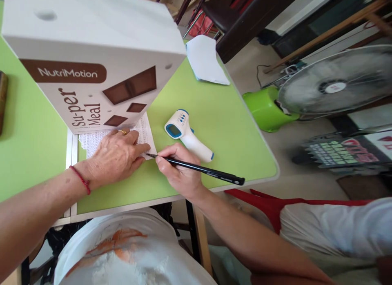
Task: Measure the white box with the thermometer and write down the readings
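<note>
nearest, the wearer's white shirt (131,252) lies below the two hands. the right hand (180,170) has thumb and fingers clamped on a black pen (202,168); its tip meets the edge of the written paper (147,128), just left of that hand, and its blunt end extends to the hand's right. the left hand (118,154), wearing a red bracelet (81,180), rests palm down on this paper, fingers loosely bent and gripping nothing. just beyond the right hand, an infrared thermometer (185,134) lies on the green table (235,125). directly beyond the left hand, a white box (101,50) labelled "nutrimotion" stands over part of the paper. farther past the right hand are white sheets (206,58) near the table's far edge. to the right hand's far right, off the table, are a green bucket (260,109) and a fan (335,87).
</note>
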`<action>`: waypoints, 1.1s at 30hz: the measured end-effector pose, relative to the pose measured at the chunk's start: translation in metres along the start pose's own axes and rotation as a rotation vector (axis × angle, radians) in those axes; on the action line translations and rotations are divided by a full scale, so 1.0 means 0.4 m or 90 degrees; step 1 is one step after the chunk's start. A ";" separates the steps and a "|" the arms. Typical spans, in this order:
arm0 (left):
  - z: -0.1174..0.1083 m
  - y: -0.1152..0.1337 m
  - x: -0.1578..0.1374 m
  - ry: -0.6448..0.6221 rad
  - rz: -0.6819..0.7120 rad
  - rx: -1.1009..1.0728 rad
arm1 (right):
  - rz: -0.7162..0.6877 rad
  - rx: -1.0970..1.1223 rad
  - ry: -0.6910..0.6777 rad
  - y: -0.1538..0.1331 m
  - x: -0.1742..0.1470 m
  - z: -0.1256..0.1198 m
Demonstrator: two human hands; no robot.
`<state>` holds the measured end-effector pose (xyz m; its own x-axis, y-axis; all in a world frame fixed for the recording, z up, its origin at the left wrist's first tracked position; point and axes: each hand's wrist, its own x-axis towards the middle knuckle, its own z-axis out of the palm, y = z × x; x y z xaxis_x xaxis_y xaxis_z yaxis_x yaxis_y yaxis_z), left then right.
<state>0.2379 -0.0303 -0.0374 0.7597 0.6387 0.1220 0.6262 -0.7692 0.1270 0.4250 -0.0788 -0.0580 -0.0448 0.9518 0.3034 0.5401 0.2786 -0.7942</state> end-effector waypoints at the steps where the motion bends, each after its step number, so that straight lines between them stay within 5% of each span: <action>1: -0.001 0.001 0.001 -0.004 -0.002 -0.002 | 0.001 -0.003 -0.004 0.001 0.000 0.000; 10: -0.013 0.005 0.007 -0.059 -0.028 -0.010 | -0.015 0.011 -0.013 0.006 -0.004 0.003; 33: -0.007 0.003 0.005 -0.015 -0.009 -0.011 | -0.005 -0.008 0.010 -0.002 0.002 0.004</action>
<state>0.2398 -0.0298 -0.0341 0.7549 0.6487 0.0966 0.6340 -0.7595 0.1459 0.4234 -0.0782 -0.0581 -0.0364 0.9474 0.3179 0.5508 0.2844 -0.7847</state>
